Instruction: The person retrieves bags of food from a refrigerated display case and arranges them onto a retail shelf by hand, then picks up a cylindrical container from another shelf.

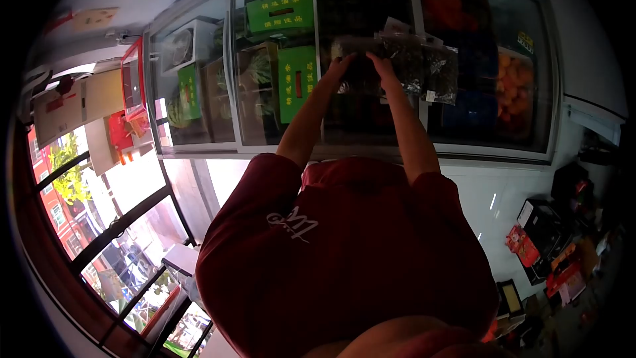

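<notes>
Fingers [343, 61] of a person's left hand [337, 70] point inward across a glass-topped case [497, 154], facing those of the right hand [386, 74], with a narrow gap between the fingertips. Both hands meet the edges of a dark packet [356, 45], which lies between and beneath them; shadow hides the undersides of the fingers, and whether they grip the packet or merely rest against it cannot be told. Just beside the right hand, a clear bag [409, 66] with dark contents lies on the glass, and a second clear bag [440, 73], bearing a small white label [430, 96], sits next to it, farther right.

Below the glass, on the left hand's side, green cartons with yellow lettering, among them an upper carton [281, 13] and a lower carton [296, 86], stand near striped green produce [257, 66]. Round orange produce [513, 86] fills a spot toward the case's right end. Both forearms stretch out from the short sleeves of a dark red shirt [344, 252] with pale script on its front. Daylight pours through a window [142, 225] at left; red packages [523, 245] and dark boxes crowd the dim right side.
</notes>
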A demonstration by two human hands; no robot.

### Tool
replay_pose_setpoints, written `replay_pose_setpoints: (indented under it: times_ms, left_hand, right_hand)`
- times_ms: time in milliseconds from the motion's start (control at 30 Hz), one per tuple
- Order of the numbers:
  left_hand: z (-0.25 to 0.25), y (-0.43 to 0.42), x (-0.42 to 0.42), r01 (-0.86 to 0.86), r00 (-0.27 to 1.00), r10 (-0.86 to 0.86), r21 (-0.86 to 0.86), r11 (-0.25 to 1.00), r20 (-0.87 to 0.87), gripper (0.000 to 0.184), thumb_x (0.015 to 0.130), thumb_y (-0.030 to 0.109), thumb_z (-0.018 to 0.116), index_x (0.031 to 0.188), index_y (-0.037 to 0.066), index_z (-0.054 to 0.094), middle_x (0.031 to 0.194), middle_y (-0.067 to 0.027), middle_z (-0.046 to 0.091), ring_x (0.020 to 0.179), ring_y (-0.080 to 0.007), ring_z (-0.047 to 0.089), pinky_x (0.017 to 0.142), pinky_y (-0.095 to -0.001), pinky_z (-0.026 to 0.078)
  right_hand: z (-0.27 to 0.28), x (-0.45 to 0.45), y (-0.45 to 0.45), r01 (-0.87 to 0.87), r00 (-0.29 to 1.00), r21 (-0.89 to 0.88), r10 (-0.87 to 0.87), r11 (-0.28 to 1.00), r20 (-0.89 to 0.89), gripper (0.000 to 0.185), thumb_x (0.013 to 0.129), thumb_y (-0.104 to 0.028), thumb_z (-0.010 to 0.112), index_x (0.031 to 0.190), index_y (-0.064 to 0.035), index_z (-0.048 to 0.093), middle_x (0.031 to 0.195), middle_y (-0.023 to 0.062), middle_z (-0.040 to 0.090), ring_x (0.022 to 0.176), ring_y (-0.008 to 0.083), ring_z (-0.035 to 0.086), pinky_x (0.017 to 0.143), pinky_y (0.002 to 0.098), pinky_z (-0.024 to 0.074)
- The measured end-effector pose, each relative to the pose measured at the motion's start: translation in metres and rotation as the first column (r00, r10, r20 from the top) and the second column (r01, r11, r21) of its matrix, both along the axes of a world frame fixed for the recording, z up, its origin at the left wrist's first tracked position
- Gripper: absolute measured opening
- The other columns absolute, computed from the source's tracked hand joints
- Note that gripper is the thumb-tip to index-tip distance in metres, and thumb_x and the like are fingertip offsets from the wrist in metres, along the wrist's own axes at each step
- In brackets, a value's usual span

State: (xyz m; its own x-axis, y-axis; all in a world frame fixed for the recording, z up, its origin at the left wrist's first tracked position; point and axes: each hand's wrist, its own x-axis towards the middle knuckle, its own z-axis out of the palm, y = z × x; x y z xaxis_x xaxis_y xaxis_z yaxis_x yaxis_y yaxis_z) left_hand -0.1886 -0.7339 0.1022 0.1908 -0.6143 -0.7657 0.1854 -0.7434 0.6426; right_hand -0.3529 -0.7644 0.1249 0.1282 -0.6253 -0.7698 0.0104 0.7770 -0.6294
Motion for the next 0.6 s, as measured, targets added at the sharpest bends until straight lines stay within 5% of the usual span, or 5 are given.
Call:
replay_pose_setpoints:
  times_ms: [100, 233, 300, 433, 600]
  left_hand:
    - [0.029, 0.006, 0.003, 0.023, 0.967, 0.010, 0.127, 0.992, -0.256, 0.069, 0.080, 0.043, 0.073, 0.127, -0.003, 0.051, 0.114, -0.0143, 0.062, 0.103, -0.0252, 0.062, 0.085, -0.0371, 0.052]
    - [0.006, 0.025, 0.006, -0.055, 0.900, 0.072, 0.052, 0.997, -0.430, 0.061, 0.083, 0.047, 0.068, 0.122, 0.001, 0.059, 0.109, -0.0092, 0.065, 0.095, -0.0235, 0.065, 0.083, -0.0361, 0.053]
    - [0.012, 0.040, 0.004, -0.112, 0.932, 0.119, 0.039, 0.993, -0.341, 0.060, 0.084, 0.047, 0.068, 0.121, 0.001, 0.059, 0.109, -0.0087, 0.065, 0.096, -0.0215, 0.065, 0.084, -0.0358, 0.054]
    - [0.027, 0.065, 0.002, -0.344, 0.859, 0.298, -0.039, 0.938, -0.415, 0.045, 0.088, 0.035, 0.066, 0.117, 0.002, 0.061, 0.107, -0.0094, 0.065, 0.092, -0.0213, 0.066, 0.084, -0.0349, 0.054]
    - [0.047, 0.094, 0.011, -0.362, 0.632, 0.298, 0.068, 0.930, -0.715, 0.044, 0.092, 0.036, 0.062, 0.121, 0.002, 0.058, 0.112, -0.0113, 0.066, 0.096, -0.0243, 0.066, 0.086, -0.0376, 0.054]
  right_hand:
    - [-0.036, 0.000, -0.004, -0.028, 0.998, 0.179, 0.017, 0.983, 0.060, 0.081, 0.074, -0.052, 0.076, 0.130, 0.0008, 0.051, 0.126, 0.0173, 0.056, 0.111, 0.0305, 0.056, 0.093, 0.0422, 0.0465]
    - [-0.032, 0.004, 0.011, 0.013, 0.991, 0.137, -0.031, 0.990, 0.133, 0.077, 0.073, -0.054, 0.077, 0.124, -0.0003, 0.058, 0.120, 0.0148, 0.061, 0.110, 0.0285, 0.058, 0.093, 0.0401, 0.0470]
    - [-0.055, 0.007, 0.020, -0.002, 0.998, -0.047, 0.004, 0.999, 0.059, 0.080, 0.072, -0.054, 0.078, 0.127, -0.0004, 0.056, 0.120, 0.0128, 0.061, 0.109, 0.0274, 0.059, 0.090, 0.0395, 0.0482]
    - [-0.009, 0.022, 0.036, -0.064, 0.993, -0.072, 0.057, 0.995, -0.101, 0.074, 0.077, -0.047, 0.076, 0.128, 0.0012, 0.054, 0.127, 0.0138, 0.058, 0.115, 0.0266, 0.056, 0.094, 0.0360, 0.0444]
    - [0.019, 0.034, 0.061, -0.104, 0.994, -0.271, 0.103, 0.957, -0.019, 0.066, 0.079, -0.045, 0.075, 0.124, -0.0007, 0.059, 0.118, 0.0100, 0.064, 0.104, 0.0234, 0.061, 0.090, 0.0349, 0.0465]
